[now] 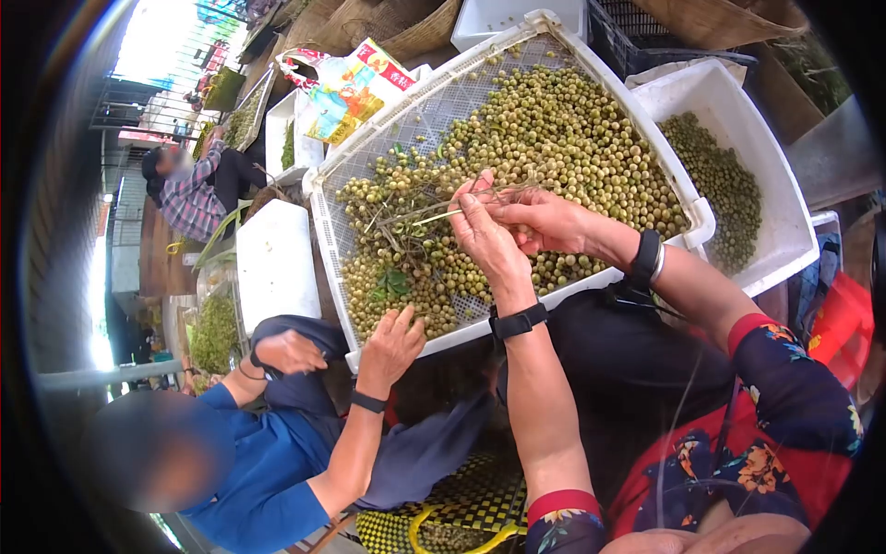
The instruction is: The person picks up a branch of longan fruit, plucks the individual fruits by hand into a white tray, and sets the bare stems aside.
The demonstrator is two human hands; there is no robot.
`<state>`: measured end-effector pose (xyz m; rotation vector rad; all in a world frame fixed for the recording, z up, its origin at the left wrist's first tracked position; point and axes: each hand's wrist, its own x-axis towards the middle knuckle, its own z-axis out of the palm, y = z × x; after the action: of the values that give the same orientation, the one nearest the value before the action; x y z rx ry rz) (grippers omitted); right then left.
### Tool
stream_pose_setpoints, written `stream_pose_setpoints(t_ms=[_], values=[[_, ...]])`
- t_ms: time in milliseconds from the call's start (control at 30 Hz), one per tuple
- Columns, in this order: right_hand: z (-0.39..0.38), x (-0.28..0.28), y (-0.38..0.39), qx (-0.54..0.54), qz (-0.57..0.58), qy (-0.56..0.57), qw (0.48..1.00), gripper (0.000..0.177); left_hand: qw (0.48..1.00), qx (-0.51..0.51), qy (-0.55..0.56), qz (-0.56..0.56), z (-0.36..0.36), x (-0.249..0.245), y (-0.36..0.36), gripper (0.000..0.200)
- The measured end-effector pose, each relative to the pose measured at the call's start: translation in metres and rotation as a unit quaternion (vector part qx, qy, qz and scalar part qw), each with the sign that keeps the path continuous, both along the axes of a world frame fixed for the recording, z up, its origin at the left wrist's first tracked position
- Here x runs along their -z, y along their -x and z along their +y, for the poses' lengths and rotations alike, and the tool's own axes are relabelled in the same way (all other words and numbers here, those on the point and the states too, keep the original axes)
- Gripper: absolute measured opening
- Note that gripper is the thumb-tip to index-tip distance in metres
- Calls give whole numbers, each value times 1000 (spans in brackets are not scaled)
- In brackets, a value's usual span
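Note:
My left hand (491,242) is closed on a bunch of thin fruit stems (415,220), which stick out to the left over the tray. Close against it, my right hand (546,222) has its fingers curled around the other end of the same stems. Both hands are above a white mesh tray (637,125) holding a thick layer of small round green-brown fruits (577,120). More twigs and a few green leaves (392,283) lie among the fruits on the left side. A black band circles each of my wrists.
A co-worker in blue reaches a hand (392,346) to the tray's lower left edge. To the right stands a white bin (784,203) with smaller green fruits. A printed bag (355,92), a white box (277,263) and a yellow-black woven basket (443,512) are around. Another person sits farther back.

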<state>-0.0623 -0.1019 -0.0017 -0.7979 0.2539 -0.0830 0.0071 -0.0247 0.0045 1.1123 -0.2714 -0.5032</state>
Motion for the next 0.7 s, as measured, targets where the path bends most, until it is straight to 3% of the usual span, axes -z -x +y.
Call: stream_pose_setpoints(t_ms=[67, 200, 267, 400, 467, 600, 633, 700], values=[[2, -13, 4, -2, 16, -83, 996, 27, 1000, -5, -18, -12, 0, -1, -2, 30], [-5, 20, -3, -53, -11, -153, 987, 21, 999, -12, -28, -41, -1, 0, 0, 30], [-6, 22, -3, -73, -19, -166, 983, 17, 999, -33, -7, 27, 1, 0, -2, 30], [-4, 9, 6, -45, 13, -101, 994, 16, 999, -33, -2, 41, 5, 1, 2, 32], [-11, 7, 15, -104, 21, -23, 994, 17, 998, -49, 1, 36, 8, 1, -5, 33], [-14, 12, 24, -99, 28, -31, 994, 18, 993, -88, 25, 81, 23, -4, -23, 36], [-17, 16, 23, -93, 66, 5, 994, 19, 990, -88, 55, 93, 28, -1, -29, 36], [-17, 27, 17, -39, 95, 212, 972, 19, 987, -88, 85, 108, 33, 5, -39, 36]])
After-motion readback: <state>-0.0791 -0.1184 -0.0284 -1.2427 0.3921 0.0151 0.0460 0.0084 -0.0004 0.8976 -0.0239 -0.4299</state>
